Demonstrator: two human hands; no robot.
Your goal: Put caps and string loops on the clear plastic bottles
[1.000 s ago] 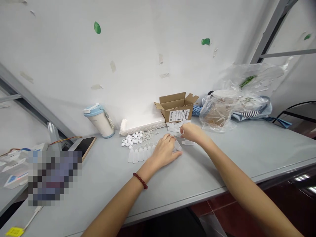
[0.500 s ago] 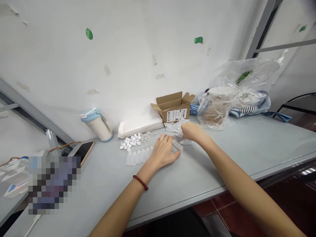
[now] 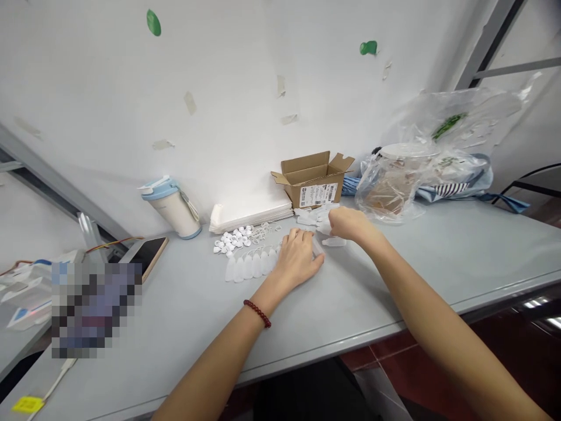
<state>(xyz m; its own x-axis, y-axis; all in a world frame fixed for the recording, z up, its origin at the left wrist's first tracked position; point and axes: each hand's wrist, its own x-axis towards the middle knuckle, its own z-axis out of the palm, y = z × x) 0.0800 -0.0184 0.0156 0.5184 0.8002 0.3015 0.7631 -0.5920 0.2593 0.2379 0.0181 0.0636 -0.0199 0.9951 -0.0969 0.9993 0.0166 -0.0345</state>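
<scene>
A row of small translucent plastic bottles point(image 3: 252, 265) lies side by side on the grey table. My left hand point(image 3: 298, 256) rests palm down at the row's right end, its fingers stretched forward and thumb apart; it partly covers a bottle beneath. My right hand point(image 3: 353, 225) is closed, knuckles up, at a loose heap of similar bottles point(image 3: 309, 217). Its fingertips are hidden, so what they grip cannot be made out. One loose bottle point(image 3: 333, 241) lies just below that hand. White caps point(image 3: 232, 241) sit behind the row, beside thin white loops point(image 3: 264, 230).
An open cardboard box point(image 3: 318, 181) stands against the wall, next to a stack of white flat packs point(image 3: 252, 216). At left are a tumbler point(image 3: 175, 210) and a phone point(image 3: 151, 254). Plastic-wrapped tub point(image 3: 390, 181) and blue bag point(image 3: 460, 181) are at right.
The view has tilted down slightly, so things sit higher in the picture. My left hand has shifted slightly right along the row, uncovering more bottles. My right hand stays closed at the heap.
</scene>
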